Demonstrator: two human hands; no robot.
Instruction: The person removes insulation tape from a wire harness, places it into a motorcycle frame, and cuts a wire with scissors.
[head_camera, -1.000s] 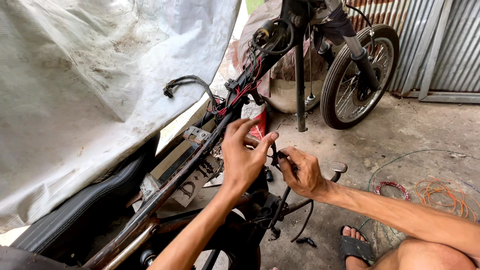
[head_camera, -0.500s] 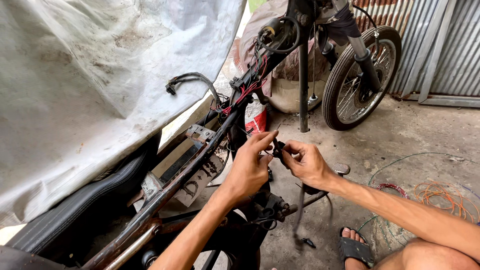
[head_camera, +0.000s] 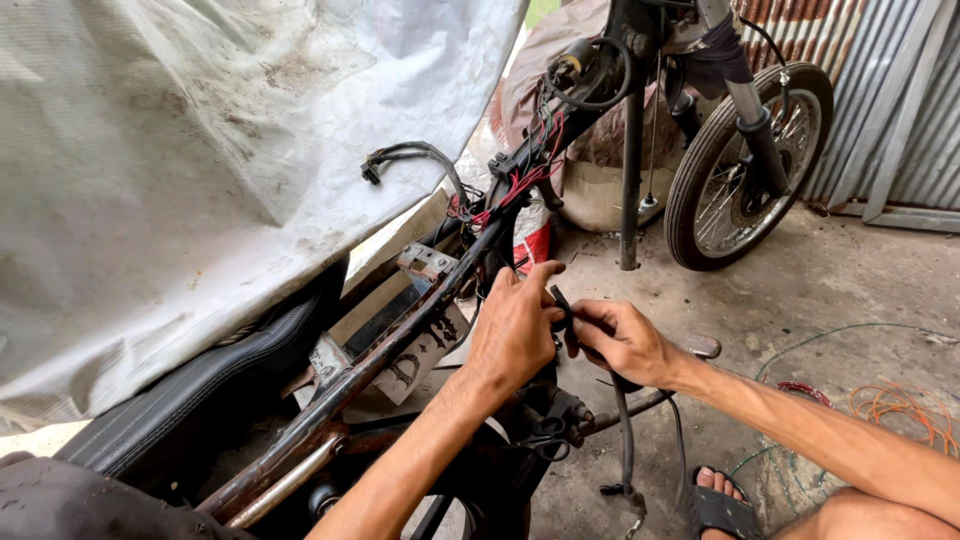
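Observation:
A stripped motorcycle frame tube (head_camera: 400, 345), rusty and dark, runs from the lower left up to the steering head (head_camera: 600, 60). My left hand (head_camera: 515, 330) and my right hand (head_camera: 620, 340) meet just right of the tube, both pinching a thin black cable (head_camera: 560, 305) between their fingertips. The cable hangs down below my right hand to a loose end (head_camera: 625, 470) near the ground. Red and black wires (head_camera: 515, 185) run along the upper tube. A black connector lead (head_camera: 400, 155) sticks out to the left.
A grey-white tarp (head_camera: 200, 150) covers something on the left. A black seat (head_camera: 200, 385) lies beneath it. The front wheel (head_camera: 745, 165) stands before a corrugated metal wall (head_camera: 900, 90). Coils of red, orange and green wire (head_camera: 880, 400) lie on the concrete. My sandalled foot (head_camera: 715, 500) is at the lower right.
Both hands have shifted slightly right and down along the frame. The fingertips have closed together on the black cable, which now hangs straighter below my right hand.

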